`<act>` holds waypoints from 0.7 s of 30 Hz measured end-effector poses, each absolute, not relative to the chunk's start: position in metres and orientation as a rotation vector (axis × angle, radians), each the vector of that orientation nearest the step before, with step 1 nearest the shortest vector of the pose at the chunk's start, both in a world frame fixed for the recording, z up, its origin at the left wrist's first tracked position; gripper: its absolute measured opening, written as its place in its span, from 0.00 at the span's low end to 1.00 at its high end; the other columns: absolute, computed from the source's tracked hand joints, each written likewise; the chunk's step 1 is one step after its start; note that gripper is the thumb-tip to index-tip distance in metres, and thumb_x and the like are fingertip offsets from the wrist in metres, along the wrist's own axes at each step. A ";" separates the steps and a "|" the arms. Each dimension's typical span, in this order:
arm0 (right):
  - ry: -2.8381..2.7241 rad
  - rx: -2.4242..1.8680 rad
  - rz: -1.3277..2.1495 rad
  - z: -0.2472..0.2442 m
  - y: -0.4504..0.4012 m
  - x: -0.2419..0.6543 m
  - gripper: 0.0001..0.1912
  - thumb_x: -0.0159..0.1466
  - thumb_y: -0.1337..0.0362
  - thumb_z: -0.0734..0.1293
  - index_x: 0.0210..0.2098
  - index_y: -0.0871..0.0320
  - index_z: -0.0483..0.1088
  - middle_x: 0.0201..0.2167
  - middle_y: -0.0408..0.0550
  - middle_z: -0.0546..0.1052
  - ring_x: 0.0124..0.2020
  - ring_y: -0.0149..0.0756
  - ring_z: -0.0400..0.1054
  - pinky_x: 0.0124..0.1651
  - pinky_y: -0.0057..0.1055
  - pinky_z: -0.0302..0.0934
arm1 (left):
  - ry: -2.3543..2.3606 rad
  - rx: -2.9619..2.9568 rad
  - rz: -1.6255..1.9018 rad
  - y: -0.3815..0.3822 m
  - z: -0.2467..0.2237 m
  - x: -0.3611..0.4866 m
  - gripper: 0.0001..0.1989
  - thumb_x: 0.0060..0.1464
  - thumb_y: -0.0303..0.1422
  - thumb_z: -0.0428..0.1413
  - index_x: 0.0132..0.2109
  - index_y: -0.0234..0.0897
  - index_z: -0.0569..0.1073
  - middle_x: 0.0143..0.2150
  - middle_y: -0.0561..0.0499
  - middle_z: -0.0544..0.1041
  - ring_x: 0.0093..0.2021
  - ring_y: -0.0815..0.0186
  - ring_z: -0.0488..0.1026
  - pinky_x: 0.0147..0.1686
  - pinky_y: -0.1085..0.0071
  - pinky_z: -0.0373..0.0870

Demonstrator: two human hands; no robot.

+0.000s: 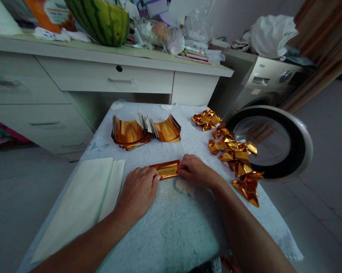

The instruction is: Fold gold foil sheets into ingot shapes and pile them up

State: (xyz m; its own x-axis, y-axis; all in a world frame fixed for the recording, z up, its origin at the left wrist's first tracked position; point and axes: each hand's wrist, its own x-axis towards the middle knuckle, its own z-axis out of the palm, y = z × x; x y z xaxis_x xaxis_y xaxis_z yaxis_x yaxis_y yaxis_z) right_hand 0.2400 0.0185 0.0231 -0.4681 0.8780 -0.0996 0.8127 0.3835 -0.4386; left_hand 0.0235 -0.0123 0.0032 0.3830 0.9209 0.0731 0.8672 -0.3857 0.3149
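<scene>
A strip of shiny gold foil paper point(168, 170), folded long and narrow, lies on the cloth-covered table. At its left end, my left hand point(141, 189) has its fingers closed on the paper. My right hand point(198, 170) pinches the opposite end. Beyond the hands stand two curved stacks of gold foil sheets, a left stack point(128, 131) and a right stack point(167, 129), with pale edges where they meet. Several folded gold foil pieces point(242, 157) are heaped along the table's right side, near my right forearm.
White paper sheets point(74, 197) lie at the table's left. An open washing machine door point(298, 148) reaches close to the right edge. Behind, a white drawer desk point(148, 77) carries a cut watermelon point(102, 21) and plastic bags point(173, 40).
</scene>
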 end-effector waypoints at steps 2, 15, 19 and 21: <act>-2.502 -1.559 0.644 0.024 0.018 0.240 0.06 0.64 0.67 0.67 0.31 0.60 0.74 0.33 0.47 0.73 0.37 0.35 0.64 0.43 0.31 0.54 | 1.617 2.426 0.325 -0.012 0.003 0.023 0.13 0.65 0.33 0.44 0.36 0.36 0.71 0.36 0.46 0.77 0.39 0.57 0.72 0.43 0.60 0.65; -2.551 -1.716 0.552 0.026 0.020 0.237 0.08 0.65 0.64 0.65 0.31 0.59 0.74 0.33 0.47 0.74 0.36 0.34 0.65 0.39 0.28 0.52 | 1.688 2.453 0.233 -0.008 0.003 0.023 0.12 0.63 0.36 0.48 0.35 0.37 0.72 0.35 0.47 0.78 0.39 0.56 0.73 0.42 0.61 0.64; -2.555 -1.746 0.561 0.029 0.019 0.235 0.08 0.64 0.63 0.66 0.31 0.59 0.74 0.35 0.47 0.74 0.38 0.34 0.65 0.39 0.28 0.51 | 1.674 2.468 0.199 -0.009 0.004 0.022 0.15 0.65 0.35 0.44 0.36 0.36 0.73 0.37 0.46 0.78 0.40 0.56 0.73 0.43 0.60 0.64; -2.549 -1.759 0.573 0.029 0.019 0.235 0.08 0.64 0.63 0.66 0.31 0.58 0.74 0.36 0.47 0.74 0.38 0.34 0.65 0.39 0.28 0.51 | 1.668 2.484 0.184 -0.009 0.004 0.022 0.16 0.66 0.34 0.43 0.37 0.36 0.73 0.37 0.46 0.78 0.40 0.57 0.73 0.43 0.61 0.64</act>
